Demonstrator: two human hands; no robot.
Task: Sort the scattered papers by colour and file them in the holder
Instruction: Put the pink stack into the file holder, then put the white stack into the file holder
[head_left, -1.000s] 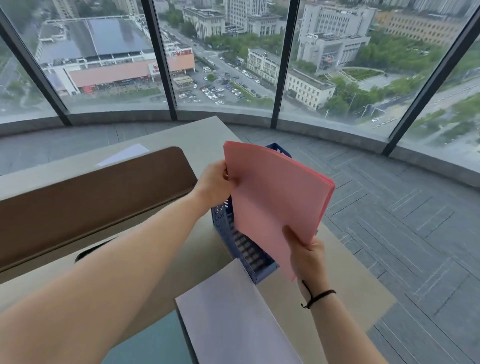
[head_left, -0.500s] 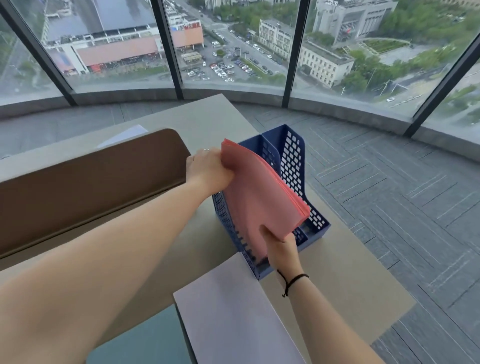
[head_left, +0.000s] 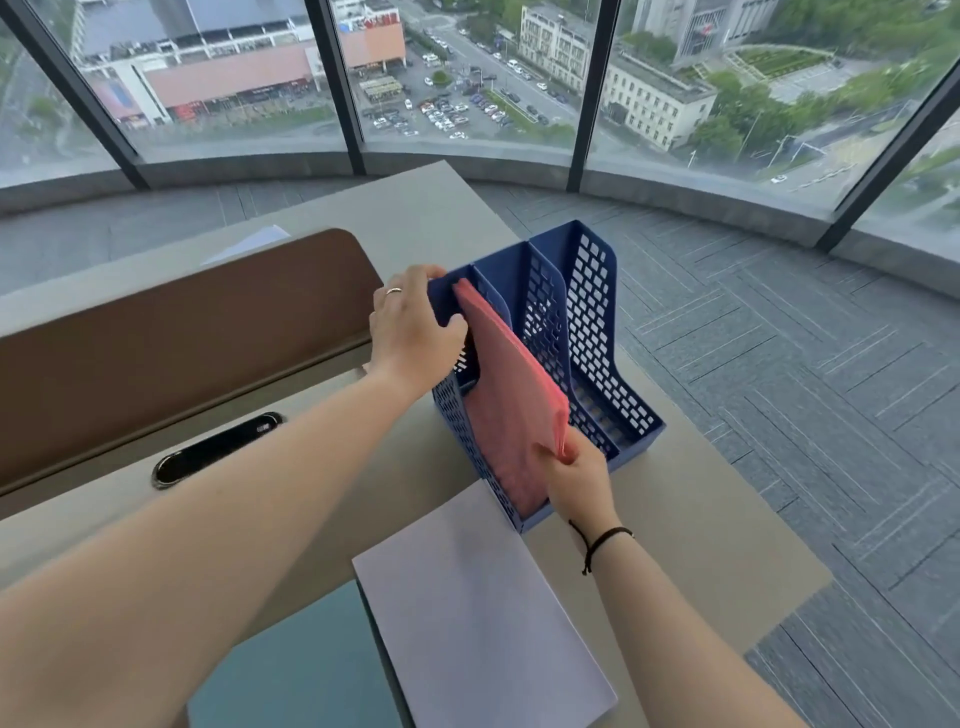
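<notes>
Two hands are on the work. Nearest, a lilac paper stack (head_left: 478, 613) lies flat just left of the right wrist, and a teal stack (head_left: 291, 680) lies beside it. The right hand (head_left: 576, 478) pinches the near lower corner of the pink papers (head_left: 511, 400), which lean in the leftmost compartment of the blue holder (head_left: 592, 332) on the desk (head_left: 685, 525). Beyond, the left hand (head_left: 410, 327) grips the holder's left wall at its top, touching the pink edge. Left of this hand stands a brown divider panel (head_left: 171, 338).
</notes>
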